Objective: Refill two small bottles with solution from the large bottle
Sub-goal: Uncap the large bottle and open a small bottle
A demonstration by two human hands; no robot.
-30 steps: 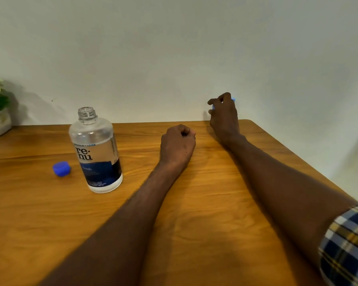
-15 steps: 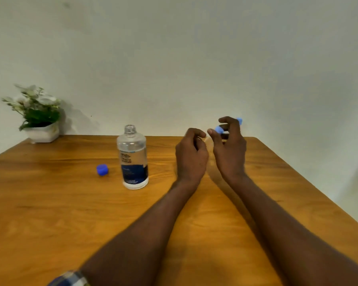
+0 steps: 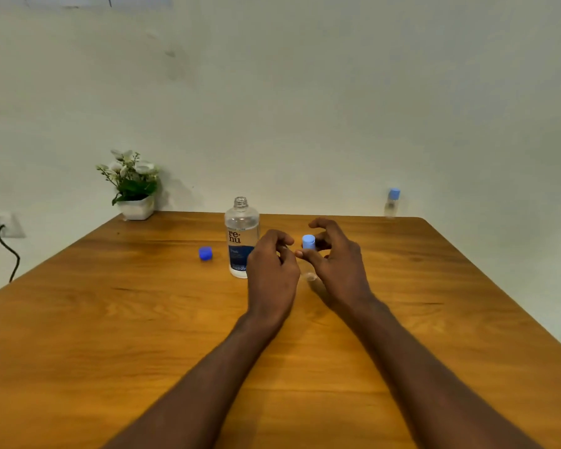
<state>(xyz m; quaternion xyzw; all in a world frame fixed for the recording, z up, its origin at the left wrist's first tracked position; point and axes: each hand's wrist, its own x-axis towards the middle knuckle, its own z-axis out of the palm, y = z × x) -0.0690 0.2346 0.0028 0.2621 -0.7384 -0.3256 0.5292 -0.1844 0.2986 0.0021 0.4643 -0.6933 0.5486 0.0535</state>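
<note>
Head view. Right hand [image 3: 336, 260] pinching small bottle [image 3: 309, 254] with pale blue cap, base resting on counter [image 3: 110, 319]. Left hand [image 3: 272, 270] just beside it, fingers loosely curled, holding nothing. Large bottle [image 3: 241, 238] uncapped, upright, just left of hands. Blue cap [image 3: 205, 253] further left. Second small bottle [image 3: 392, 202] at far right corner. Potted plant [image 3: 132, 186] far left.

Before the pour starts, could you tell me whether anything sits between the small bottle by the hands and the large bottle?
Only the left hand lies between them. The capped small bottle stands at the right hand, just right of the open large bottle.
</note>
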